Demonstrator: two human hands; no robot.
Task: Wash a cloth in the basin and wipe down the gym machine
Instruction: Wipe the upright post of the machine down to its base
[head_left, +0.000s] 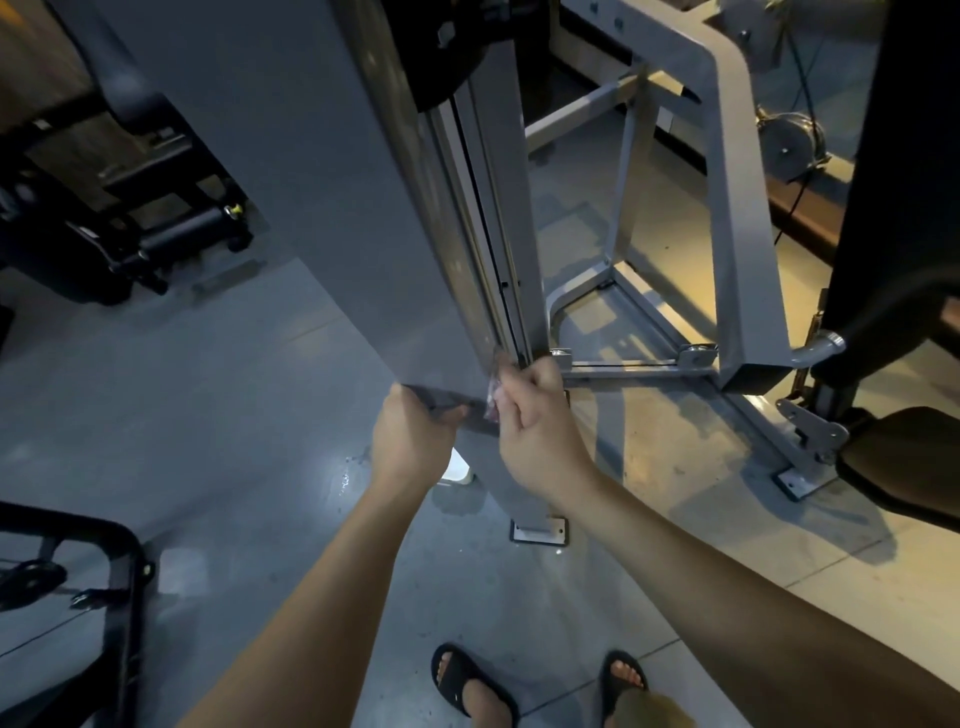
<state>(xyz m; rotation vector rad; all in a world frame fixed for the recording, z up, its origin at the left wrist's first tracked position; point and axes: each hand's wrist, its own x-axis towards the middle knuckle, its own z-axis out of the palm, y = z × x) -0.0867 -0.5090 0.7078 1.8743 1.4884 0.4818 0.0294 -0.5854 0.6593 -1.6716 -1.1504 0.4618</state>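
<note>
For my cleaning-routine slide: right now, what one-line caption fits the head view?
Both hands, left hand and right hand, hold a cloth against the gym machine's grey upright.

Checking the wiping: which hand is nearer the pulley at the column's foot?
Right. The right hand sits just below the pulley; the left hand grips the column farther left.

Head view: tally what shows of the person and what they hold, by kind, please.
Hands: 2, left and right, both at the grey machine column
Cloths: 1, grey cloth, gripped by the left hand
Small crumpled items: 1, pinched in the right hand; too blurred to identify
Black sandals: 2, left and right
Total: 6
</note>
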